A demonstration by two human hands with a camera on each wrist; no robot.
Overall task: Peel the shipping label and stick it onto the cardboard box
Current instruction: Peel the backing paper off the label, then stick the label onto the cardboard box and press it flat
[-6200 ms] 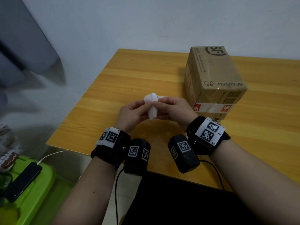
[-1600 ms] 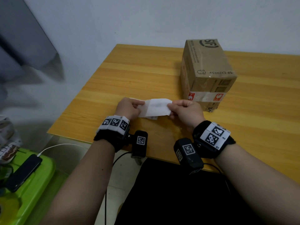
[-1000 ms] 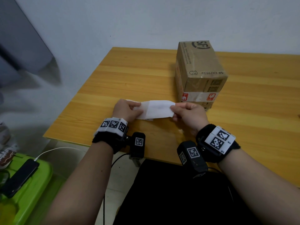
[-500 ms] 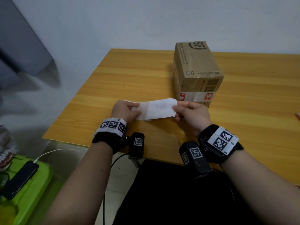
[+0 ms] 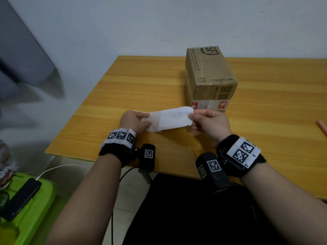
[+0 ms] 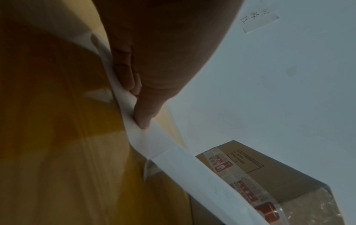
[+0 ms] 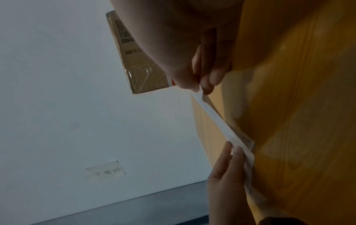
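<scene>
Both hands (image 5: 134,121) (image 5: 208,123) pinch the thin white paper label (image 5: 174,118) by its ends; floppy, sticky, so grip edges only.

Left hand (image 5: 133,121) and right hand (image 5: 208,123) each pinch, forearms converging.

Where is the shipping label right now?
In the head view the shipping label is stretched between the left hand and right hand, above the table, just in front of the cardboard box.
</scene>
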